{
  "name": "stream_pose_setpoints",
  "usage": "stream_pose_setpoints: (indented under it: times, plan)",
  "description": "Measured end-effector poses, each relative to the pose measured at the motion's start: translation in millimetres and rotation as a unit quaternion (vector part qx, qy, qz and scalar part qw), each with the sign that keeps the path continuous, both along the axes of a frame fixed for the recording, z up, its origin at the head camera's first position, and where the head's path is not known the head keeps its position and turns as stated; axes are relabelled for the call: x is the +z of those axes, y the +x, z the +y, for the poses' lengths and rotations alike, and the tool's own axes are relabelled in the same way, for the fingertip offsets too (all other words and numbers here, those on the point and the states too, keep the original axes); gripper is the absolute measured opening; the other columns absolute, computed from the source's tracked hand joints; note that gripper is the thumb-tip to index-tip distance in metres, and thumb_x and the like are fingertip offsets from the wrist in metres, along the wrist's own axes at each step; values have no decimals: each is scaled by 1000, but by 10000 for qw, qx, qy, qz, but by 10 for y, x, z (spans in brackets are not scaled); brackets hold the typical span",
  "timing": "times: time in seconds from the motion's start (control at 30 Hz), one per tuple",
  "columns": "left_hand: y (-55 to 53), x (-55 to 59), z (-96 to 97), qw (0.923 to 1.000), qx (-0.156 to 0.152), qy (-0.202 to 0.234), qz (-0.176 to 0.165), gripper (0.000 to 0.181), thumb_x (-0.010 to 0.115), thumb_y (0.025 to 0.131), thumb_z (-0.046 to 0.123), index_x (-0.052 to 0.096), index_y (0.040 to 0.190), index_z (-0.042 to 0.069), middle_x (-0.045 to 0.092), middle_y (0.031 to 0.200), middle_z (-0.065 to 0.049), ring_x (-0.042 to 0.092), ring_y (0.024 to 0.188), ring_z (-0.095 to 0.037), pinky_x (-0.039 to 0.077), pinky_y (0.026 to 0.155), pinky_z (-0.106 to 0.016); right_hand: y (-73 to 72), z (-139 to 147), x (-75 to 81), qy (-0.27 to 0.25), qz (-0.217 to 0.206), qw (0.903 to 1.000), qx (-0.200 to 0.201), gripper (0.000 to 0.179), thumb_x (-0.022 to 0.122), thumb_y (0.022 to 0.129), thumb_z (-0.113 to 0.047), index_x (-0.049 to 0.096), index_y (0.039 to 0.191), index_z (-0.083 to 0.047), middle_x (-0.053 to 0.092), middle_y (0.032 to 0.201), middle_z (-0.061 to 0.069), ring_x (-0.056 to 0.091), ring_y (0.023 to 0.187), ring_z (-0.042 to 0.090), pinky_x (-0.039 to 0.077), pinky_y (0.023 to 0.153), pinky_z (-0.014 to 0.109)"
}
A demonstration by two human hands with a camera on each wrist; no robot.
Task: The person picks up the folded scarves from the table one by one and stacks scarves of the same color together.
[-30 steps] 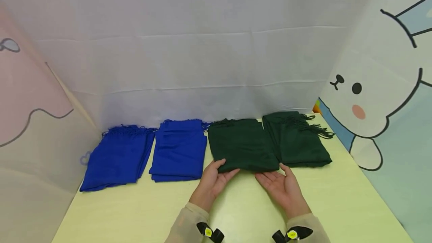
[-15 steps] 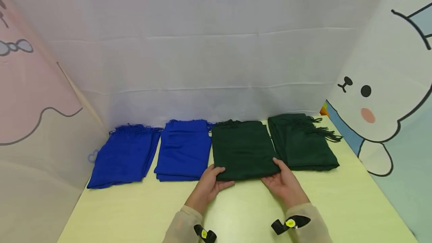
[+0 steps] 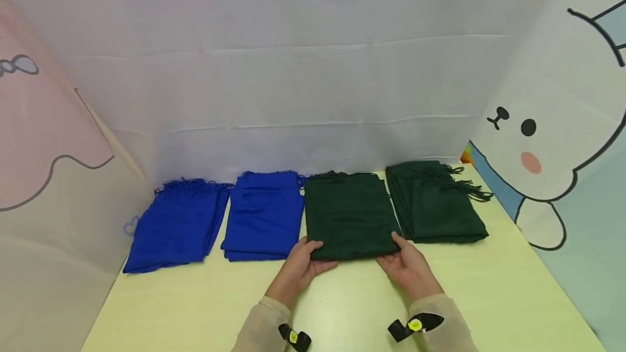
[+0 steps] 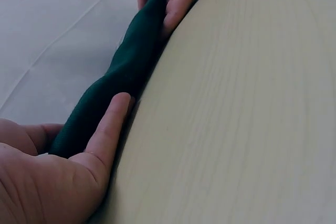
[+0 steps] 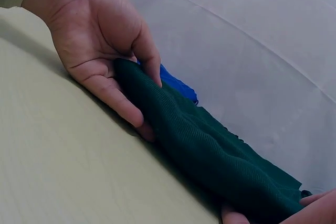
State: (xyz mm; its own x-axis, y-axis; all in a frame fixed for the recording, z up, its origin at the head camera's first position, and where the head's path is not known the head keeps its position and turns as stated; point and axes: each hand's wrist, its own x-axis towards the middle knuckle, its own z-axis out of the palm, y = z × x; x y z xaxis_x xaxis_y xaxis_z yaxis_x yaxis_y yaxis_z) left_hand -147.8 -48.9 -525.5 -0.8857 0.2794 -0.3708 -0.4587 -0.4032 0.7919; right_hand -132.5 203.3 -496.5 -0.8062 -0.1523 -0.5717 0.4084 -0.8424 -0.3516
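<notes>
A folded dark green fringed scarf (image 3: 353,216) lies third from the left in a row, its fringe toward the back. At its near left corner, my left hand (image 3: 299,268) grips it with the thumb on top and fingers low along the front edge. My right hand (image 3: 407,266) holds the near right corner in the same way. In the left wrist view, the folded front edge (image 4: 131,61) runs between both hands, close over the table. The right wrist view shows the left hand (image 5: 100,40) around the far corner and only part of the right hand (image 5: 315,211).
A second folded green scarf (image 3: 442,211) lies just right, its fringe spread. To the left are two folded blue scarves, one (image 3: 264,219) close by and one (image 3: 176,227) farther off. A pale yellow table (image 3: 357,308) bears them, with white cloth (image 3: 293,80) behind.
The green scarf's near edge has come toward me and straightened, opening a narrow gap to the right green scarf. My right thumb has closed over its corner.
</notes>
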Motion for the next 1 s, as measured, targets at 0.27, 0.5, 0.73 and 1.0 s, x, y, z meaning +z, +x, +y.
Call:
stream_pose_setpoints:
  times: [0.27, 0.5, 0.73, 1.0]
  plan:
    - [70, -7, -15, 9999, -61, -21, 100, 54, 43, 104, 10, 25, 154, 1, 43, 145, -30, 58, 120, -43, 53, 92, -54, 100, -6, -5, 248, 39, 9997, -65, 61, 42, 108, -24, 12, 159, -13, 68, 98, 5, 24, 147, 21, 23, 120, 42]
    - [160, 2, -60, 9996, -142, 165, 193, 56, 40, 105, 11, 18, 155, -1, 34, 151, -32, 45, 134, -43, 46, 101, -54, 214, -34, 21, 478, 122, 9987, 104, 51, 42, 107, -24, 24, 153, -12, 70, 97, 2, 42, 137, 22, 26, 119, 41]
    - [277, -5, -85, 9997, -55, 14, 226, 55, 41, 105, 10, 20, 154, -3, 37, 149, -32, 49, 131, -40, 48, 101, -51, 348, -43, -7, 642, 121, 9978, 114, 40, 44, 107, -21, 35, 144, -12, 71, 97, 3, 66, 105, 20, 29, 117, 44]
    - [400, 18, -102, 9996, -68, -193, 202, 56, 43, 104, 10, 22, 153, -4, 41, 146, -31, 53, 127, -38, 50, 98, -48, 481, -49, -24, 740, 180, 9970, 155, 29, 45, 107, -22, 41, 133, -11, 71, 97, 2, 66, 100, 17, 25, 119, 45]
